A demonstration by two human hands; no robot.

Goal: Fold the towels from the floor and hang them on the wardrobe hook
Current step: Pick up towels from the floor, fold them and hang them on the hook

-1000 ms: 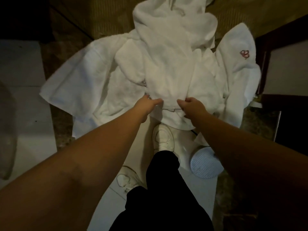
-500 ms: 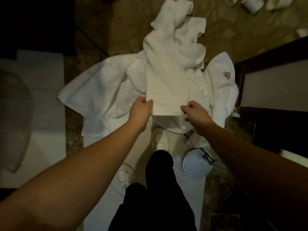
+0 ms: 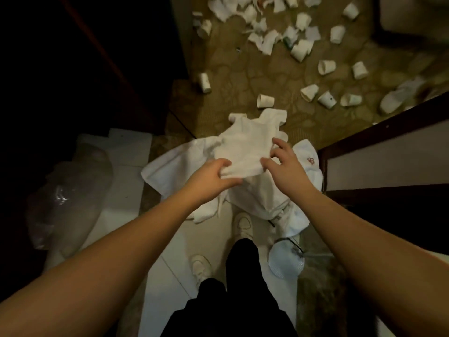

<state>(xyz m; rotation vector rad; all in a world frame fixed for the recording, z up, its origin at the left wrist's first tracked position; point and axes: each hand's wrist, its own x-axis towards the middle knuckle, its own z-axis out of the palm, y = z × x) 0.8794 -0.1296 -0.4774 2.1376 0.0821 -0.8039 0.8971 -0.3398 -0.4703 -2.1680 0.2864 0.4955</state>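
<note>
Two hands (image 3: 211,178) — two shoes (image 3: 243,223)

White paper cups (image 3: 326,66) and torn paper scraps (image 3: 264,40) are scattered over the patterned carpet (image 3: 243,76) at the far edge. A clear plastic bag (image 3: 68,203) is seen at the tile floor's left edge, a round ribbed disc (image 3: 285,265) at its right edge.
</note>
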